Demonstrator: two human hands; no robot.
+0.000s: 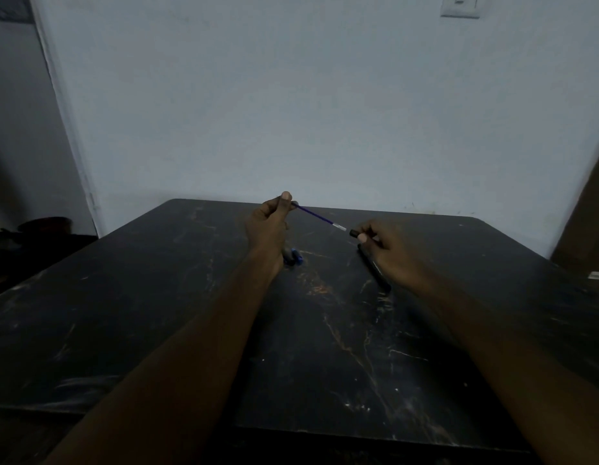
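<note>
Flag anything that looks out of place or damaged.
The left hand pinches a thin blue ink refill, bare and apart from the dark pen barrel in the right hand: a pen in pieces. The black tabletop is heavily scratched.

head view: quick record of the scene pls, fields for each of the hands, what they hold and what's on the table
left hand: pinches the far end of a blue refill
right hand: pinches a dark pen piece close to the refill's pale tip
table: dark, scratched
on table: black pen, partly hidden by the right hand; blue piece beside the left wrist
</note>
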